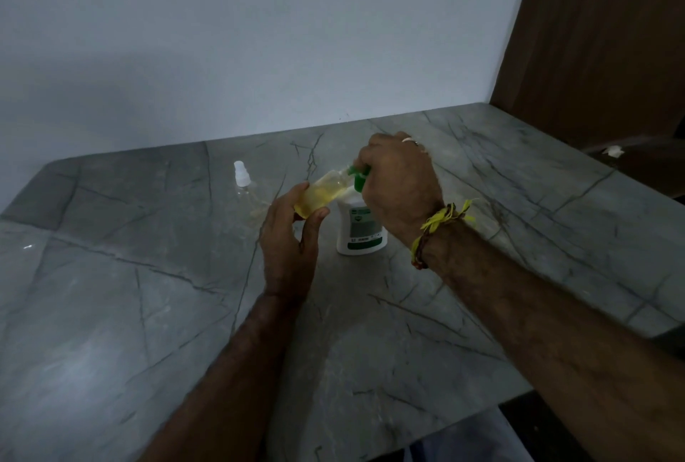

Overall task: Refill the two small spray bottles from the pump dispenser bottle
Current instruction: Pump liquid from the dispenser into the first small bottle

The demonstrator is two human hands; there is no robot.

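Observation:
My left hand (291, 239) holds a small clear bottle (321, 196) with yellowish liquid, tilted so its open neck meets the green pump nozzle (357, 176). The white pump dispenser bottle (360, 226) stands upright on the grey marble table (148, 313). Over the pump head lies my right hand (400, 183), fingers closed around it and hiding most of it. A second small clear spray bottle (244, 183) with a white spray cap stands upright to the left, apart from both hands.
A white wall runs behind the table. A brown wooden panel (600, 35) rises at the right. The table's right edge drops off near a dark area holding a small white scrap (613, 151).

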